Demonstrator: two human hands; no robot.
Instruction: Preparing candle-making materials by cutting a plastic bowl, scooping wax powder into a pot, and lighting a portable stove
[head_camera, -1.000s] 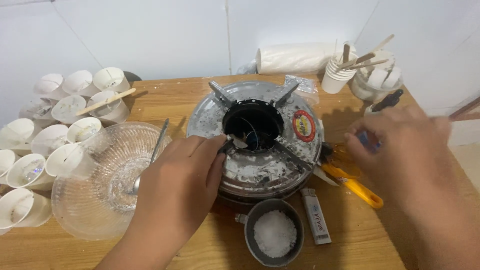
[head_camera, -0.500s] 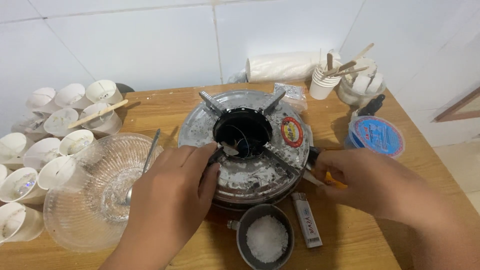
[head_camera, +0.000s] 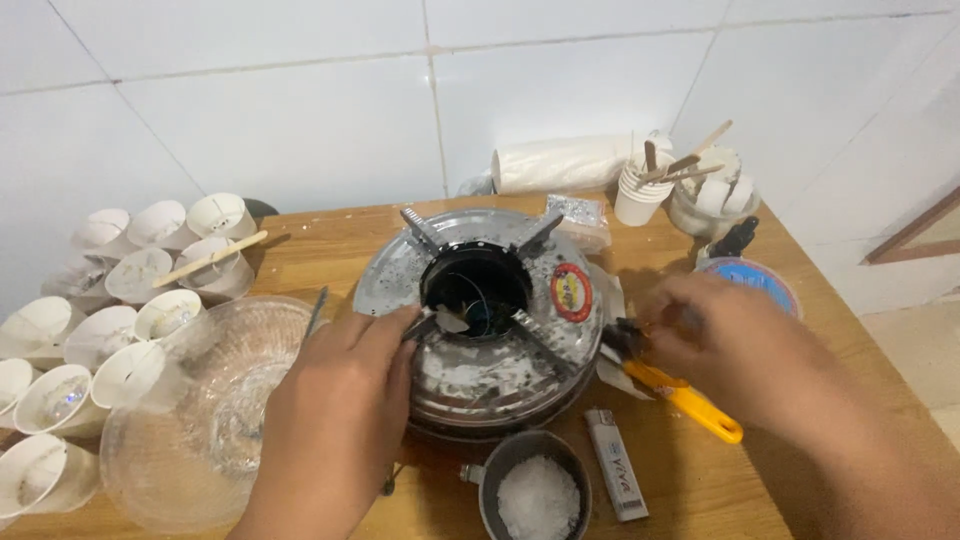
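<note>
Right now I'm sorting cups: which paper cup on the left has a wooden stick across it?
The cup at the back right of the cluster; the stick lies across its rim.

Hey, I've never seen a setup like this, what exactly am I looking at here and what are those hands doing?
This is a single view from a camera worn on a person's head, looking down at a wooden table against a white tiled wall. There is no machine; the two hands are the person's own. The left hand rests on the rim of a round, stained silver metal stove with a black hole in the middle. The right hand is blurred; it is at the stove's right edge, by a yellow-handled tool, and I cannot tell whether it grips it. Around them lie a clear ribbed glass bowl, many white paper cups, a small grey pot of white granules, a grey lighter, a blue round lid and a stack of cups holding wooden sticks.
</note>
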